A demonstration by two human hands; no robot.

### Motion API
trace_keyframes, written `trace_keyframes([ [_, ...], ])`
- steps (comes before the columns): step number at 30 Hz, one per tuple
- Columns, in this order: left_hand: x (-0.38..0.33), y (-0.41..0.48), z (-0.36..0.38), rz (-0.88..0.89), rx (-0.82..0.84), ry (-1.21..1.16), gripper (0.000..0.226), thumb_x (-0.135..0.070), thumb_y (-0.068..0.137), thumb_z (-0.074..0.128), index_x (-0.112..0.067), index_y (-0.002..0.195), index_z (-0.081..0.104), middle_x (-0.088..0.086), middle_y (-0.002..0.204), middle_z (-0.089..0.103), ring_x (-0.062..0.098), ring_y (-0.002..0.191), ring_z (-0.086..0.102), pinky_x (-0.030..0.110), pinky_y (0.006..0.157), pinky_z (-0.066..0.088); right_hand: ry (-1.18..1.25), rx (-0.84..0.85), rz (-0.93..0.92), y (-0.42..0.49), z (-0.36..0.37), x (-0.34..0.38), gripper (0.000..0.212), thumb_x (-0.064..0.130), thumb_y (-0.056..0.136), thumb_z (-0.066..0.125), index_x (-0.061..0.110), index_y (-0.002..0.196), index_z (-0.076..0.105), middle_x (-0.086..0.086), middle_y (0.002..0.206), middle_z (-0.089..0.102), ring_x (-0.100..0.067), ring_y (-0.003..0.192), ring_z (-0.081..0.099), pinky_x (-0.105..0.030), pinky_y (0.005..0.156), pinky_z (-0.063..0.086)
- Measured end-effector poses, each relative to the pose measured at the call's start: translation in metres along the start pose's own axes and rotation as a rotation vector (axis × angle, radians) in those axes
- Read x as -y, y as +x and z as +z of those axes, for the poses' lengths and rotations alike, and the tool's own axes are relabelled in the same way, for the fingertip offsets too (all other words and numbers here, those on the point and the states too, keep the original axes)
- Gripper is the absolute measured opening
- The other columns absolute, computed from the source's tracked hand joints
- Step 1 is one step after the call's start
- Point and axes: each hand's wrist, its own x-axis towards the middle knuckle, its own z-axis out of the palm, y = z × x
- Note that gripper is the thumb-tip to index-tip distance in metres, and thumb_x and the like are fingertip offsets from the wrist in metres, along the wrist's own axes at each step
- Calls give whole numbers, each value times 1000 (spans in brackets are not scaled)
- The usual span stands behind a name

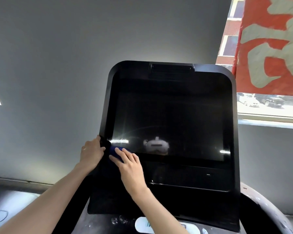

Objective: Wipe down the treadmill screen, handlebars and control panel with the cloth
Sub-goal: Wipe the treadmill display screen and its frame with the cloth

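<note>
Your right hand (128,164) lies flat with its fingers straight, pressing the blue cloth (112,152) onto the lower left corner of the dark screen (172,119). Just to its left, your left hand (91,152) curls its fingers round the console edge (107,107), gripping it. The control panel (189,178) sits right of your right wrist, and the handlebar (260,210) curves well beyond.
</note>
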Motion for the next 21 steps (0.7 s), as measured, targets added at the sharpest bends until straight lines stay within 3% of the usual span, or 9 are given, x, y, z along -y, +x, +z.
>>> trace_keyframes([
  [2,1,-2,1,2,9,-15,35,-18,91,58,-8,124,49,17,104,66,36,104,57,38,83,43,-36,13,-16,4,-7,-14,49,13,77,48,34,119,62,7,132,55,-15,120,53,-30,94,47],
  [6,1,-3,1,-6,45,-49,35,-12,90,56,-8,123,45,18,98,64,38,97,58,37,75,42,66,-60,169,63,-12,-19,54,-1,76,64,24,124,60,-1,136,53,-24,125,49,-39,99,42],
  [9,1,-3,1,-3,44,-62,31,-7,88,53,-8,118,47,16,94,64,36,91,60,35,70,42,156,-80,298,87,-10,-8,56,-9,75,63,19,123,61,-5,138,51,-26,129,45,-44,102,38],
  [13,-1,-1,-2,-13,78,8,34,-7,88,54,-7,121,46,18,104,63,37,99,60,39,80,47,90,-34,101,25,14,12,63,-2,67,69,26,123,61,1,137,52,-22,127,47,-38,102,40],
  [16,-5,2,-5,-1,115,85,35,-9,89,56,-4,122,45,20,109,62,37,103,60,38,84,47,63,-2,-10,1,18,12,54,7,74,57,33,121,60,7,136,52,-16,125,48,-33,99,44],
  [18,-8,2,-6,3,120,119,34,-6,91,53,-2,123,44,21,113,61,37,105,60,38,86,46,13,-13,-5,20,12,6,49,10,76,53,32,119,62,6,133,54,-16,122,52,-32,95,46],
  [21,-5,-1,-5,22,109,109,35,-3,91,50,-1,125,41,22,110,60,39,102,59,39,84,45,47,-36,152,62,-1,2,60,0,68,69,23,123,60,-4,136,53,-25,124,51,-38,97,45],
])
